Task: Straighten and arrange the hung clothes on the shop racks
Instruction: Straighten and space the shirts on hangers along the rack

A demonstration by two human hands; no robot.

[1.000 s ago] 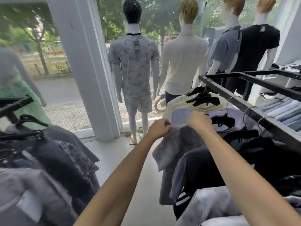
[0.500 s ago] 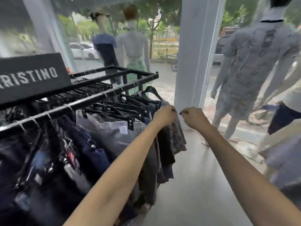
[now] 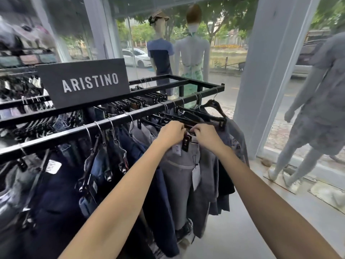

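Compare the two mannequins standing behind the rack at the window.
The left mannequin wears a blue and navy short-sleeved top and a hat; the right mannequin wears a pale long-sleeved top with a green patterned skirt and has reddish hair, no hat. Both face the street, backs to the rack.

Black rack point(image 3: 115, 122), black sign point(image 3: 84, 83) lettered white; grey trousers point(image 3: 179, 176) at 3 o'clock of navy garments point(image 3: 56, 199).
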